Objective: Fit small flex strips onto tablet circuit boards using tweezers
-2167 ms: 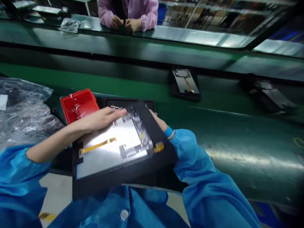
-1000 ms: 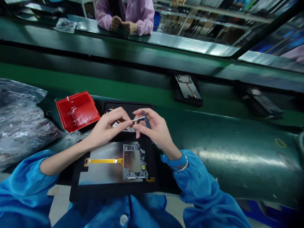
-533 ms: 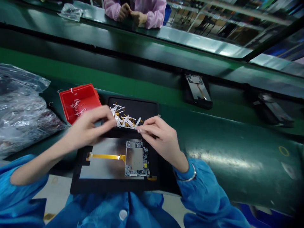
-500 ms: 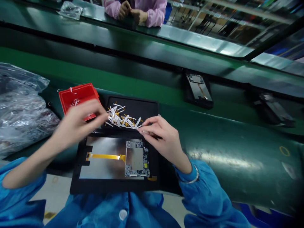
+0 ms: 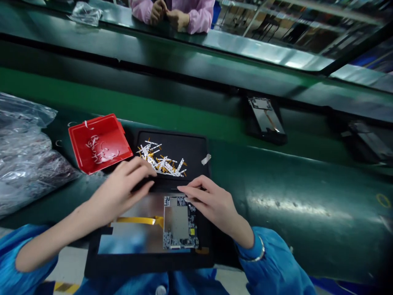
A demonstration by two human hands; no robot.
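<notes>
Where the left hand (image 5: 130, 182) hangs: over the panel's far edge, by the tray's near left corner, fingers curled, thumb spread away from them, nothing visible in between.
Right hand (image 5: 217, 203): above the panel's far right corner, thumb and fingertips drawn close together; whether they have hold of anything, I cannot tell.
Panel (image 5: 135, 243): flat at the near edge of the green desk (image 5: 307, 229), circuit board (image 5: 176, 221) toward its right, yellow ribbon (image 5: 135, 221) running left from the board.
In the way: left hand and forearm cover the panel's far left corner and the ribbon's left end; the right fingers cover the board's far right corner.
Tray (image 5: 187, 143): black, just beyond the panel, with a heap of white strips (image 5: 162, 163) toward its left and a pale scrap (image 5: 206, 159) at its right edge.
Red bin (image 5: 79, 152): just left of the tray, with white curls (image 5: 98, 152) inside.
Plastic bags (image 5: 24, 164): heaped at the desk's left edge.
Other devices: one (image 5: 265, 114) beyond the desk's far edge, another (image 5: 371, 141) farther right.
Opposite: a co-worker's pink sleeves (image 5: 201, 18).
</notes>
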